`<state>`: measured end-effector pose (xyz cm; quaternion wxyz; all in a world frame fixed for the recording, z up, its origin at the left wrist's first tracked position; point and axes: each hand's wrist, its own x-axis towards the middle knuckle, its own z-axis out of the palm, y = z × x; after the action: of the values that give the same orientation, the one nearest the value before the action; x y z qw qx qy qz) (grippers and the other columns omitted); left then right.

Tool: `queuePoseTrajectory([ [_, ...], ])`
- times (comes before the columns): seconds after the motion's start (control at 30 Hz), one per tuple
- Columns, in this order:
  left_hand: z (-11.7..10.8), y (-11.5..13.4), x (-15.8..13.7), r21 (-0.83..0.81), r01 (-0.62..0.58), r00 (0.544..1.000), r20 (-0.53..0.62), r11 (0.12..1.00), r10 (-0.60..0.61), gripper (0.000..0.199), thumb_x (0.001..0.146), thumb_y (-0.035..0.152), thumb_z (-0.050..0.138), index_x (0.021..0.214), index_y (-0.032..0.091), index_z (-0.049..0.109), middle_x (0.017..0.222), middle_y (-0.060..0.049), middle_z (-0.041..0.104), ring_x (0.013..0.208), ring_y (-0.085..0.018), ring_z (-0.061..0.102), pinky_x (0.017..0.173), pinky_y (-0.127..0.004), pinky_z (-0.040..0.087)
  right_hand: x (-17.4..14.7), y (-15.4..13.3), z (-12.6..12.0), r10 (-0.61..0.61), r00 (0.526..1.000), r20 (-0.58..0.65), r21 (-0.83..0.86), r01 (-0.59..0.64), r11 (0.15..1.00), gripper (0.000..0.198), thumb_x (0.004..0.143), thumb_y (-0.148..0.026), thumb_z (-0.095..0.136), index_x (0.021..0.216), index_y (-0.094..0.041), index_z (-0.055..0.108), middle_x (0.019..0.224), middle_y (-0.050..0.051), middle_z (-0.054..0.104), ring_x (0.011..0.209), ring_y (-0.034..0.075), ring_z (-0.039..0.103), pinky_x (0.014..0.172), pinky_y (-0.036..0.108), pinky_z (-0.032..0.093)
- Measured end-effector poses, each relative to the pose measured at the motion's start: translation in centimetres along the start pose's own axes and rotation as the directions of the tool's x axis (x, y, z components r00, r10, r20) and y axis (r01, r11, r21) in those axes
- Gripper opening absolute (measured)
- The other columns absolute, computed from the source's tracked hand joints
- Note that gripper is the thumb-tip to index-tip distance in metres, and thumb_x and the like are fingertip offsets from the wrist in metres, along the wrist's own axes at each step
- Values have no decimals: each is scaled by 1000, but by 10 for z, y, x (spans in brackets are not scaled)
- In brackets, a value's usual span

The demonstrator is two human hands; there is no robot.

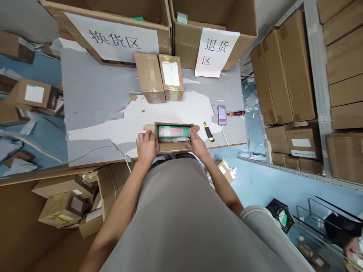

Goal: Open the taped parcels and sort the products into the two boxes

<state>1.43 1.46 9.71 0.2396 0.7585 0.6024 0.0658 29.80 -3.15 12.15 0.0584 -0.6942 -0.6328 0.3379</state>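
Right in front of me, at the near edge of the table, an opened cardboard box (176,146) has its end flaps spread. Inside it lies a green and pink package (174,131), with crumpled pale wrapping (179,140) along its near side. My left hand (147,147) is closed on the left end of the box, fingers bent over the wall. At the opposite end my right hand (197,143) grips the right wall, its fingertips close to the package. The parts of both hands below the rim are hidden.
A yellow and black utility knife (209,132), a phone (222,115) on a cable and a red-black handled tool (237,113) lie to the right. Two taped cartons (150,77) stand ahead, before two large labelled boxes (113,39). Shelves of cartons (296,68) stand right.
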Motion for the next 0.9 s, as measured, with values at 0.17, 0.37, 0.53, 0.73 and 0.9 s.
queuePoseTrajectory([
  [0.17,17,-7,5,-108,-69,996,46,992,74,68,100,19,56,163,-7,57,167,-41,57,150,-53,57,132,-70,45,20,21,-8,-154,986,57,4,154,988,138,89,-15,93,197,-29,7,204,14,0,188,39,22,138,56,54],
  [0.37,22,-9,0,-174,-37,999,8,984,39,77,101,21,59,174,-1,49,172,-36,56,157,-51,58,138,-69,44,33,31,0,-179,979,98,-49,184,982,162,72,-9,102,196,-36,0,201,13,-19,189,45,15,140,64,51],
  [0.53,16,0,3,-186,-59,998,-32,981,53,72,104,21,59,174,7,52,176,-31,55,160,-49,59,137,-64,48,39,35,9,-204,976,74,-24,206,978,156,79,-12,97,195,-38,-4,201,11,-21,190,41,6,143,61,46],
  [0.73,24,36,29,-91,-149,981,114,985,159,68,102,10,52,169,10,57,180,-27,55,161,-44,61,132,-61,55,41,32,11,-211,974,81,-38,215,976,157,78,-12,98,196,-31,-4,201,15,-22,190,42,5,144,58,43],
  [0.9,31,64,64,78,-131,939,329,988,98,64,100,1,46,162,6,63,180,-33,53,152,-47,67,120,-63,63,41,27,9,-204,975,86,-45,208,977,159,77,-11,99,196,-31,-5,201,15,-21,190,40,2,146,56,41],
])
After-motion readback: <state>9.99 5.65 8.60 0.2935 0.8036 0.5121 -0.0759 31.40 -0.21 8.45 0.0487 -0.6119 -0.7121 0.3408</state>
